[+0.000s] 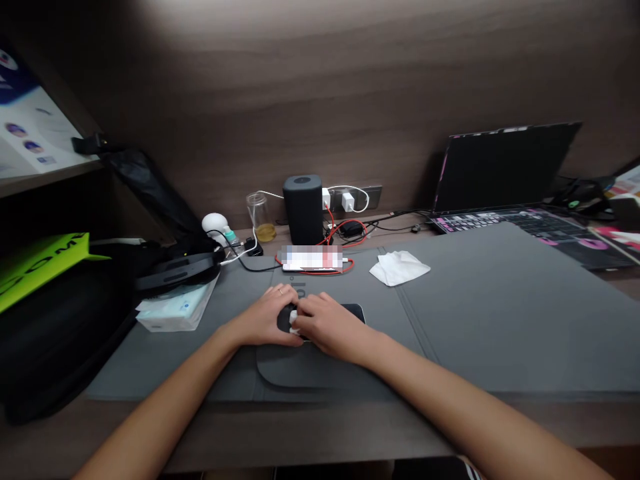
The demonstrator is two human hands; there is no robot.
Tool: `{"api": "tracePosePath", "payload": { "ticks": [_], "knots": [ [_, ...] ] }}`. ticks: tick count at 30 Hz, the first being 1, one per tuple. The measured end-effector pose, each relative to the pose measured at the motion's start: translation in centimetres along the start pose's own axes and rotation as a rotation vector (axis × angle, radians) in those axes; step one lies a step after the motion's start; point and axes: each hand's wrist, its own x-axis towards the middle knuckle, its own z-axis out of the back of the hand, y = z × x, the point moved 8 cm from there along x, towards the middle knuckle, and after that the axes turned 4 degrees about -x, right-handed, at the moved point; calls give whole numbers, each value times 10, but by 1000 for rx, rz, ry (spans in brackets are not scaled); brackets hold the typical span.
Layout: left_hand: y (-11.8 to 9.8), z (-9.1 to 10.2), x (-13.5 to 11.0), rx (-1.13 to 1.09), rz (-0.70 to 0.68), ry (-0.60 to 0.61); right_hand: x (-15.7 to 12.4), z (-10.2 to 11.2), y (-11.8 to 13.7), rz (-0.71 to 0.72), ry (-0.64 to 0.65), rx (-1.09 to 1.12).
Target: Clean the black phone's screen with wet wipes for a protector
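A dark flat device with rounded corners, which looks like a phone (356, 311), lies on the grey desk mat (475, 313) under my hands. My left hand (267, 317) curls round its left end, thumb in front and fingers behind. In my right hand (327, 325) the fingers are closed on a small crumpled white tissue (294, 320), pressed against the phone's dark surface. Most of the phone's middle is hidden by my right hand.
Behind stand a black speaker (303, 210), a glass jar (261, 217) and a phone-like device with a red cable (353, 267). A folded white tissue (400, 268) lies right of it. A tissue pack (175, 313) and black bag (45, 340) are left; an open laptop (505, 170) is right.
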Motion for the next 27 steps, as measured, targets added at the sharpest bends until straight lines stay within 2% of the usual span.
{"api": "tracePosePath", "payload": {
  "ticks": [4,8,10,13,15,17,20,27],
  "knots": [
    [1,0,0,21,4,-13,-3,8,-1,7,-33,-45],
    [-1,1,-2,7,-6,-19,-36,48,-48,-171,-253,154],
    [-2,2,-3,3,-5,-20,-58,61,-75,-239,-304,227],
    [-1,3,-3,-3,2,-21,-84,54,-101,-282,-186,246],
    [0,2,-3,-7,5,-18,-94,41,-105,-265,-72,275],
    [1,2,-3,-12,6,-14,-99,30,-106,-266,-13,284],
    [2,2,-3,-17,8,-12,-98,25,-103,-267,-2,268],
    [1,2,-3,-23,0,-14,-96,29,-99,-267,-9,296]
  ]
}}
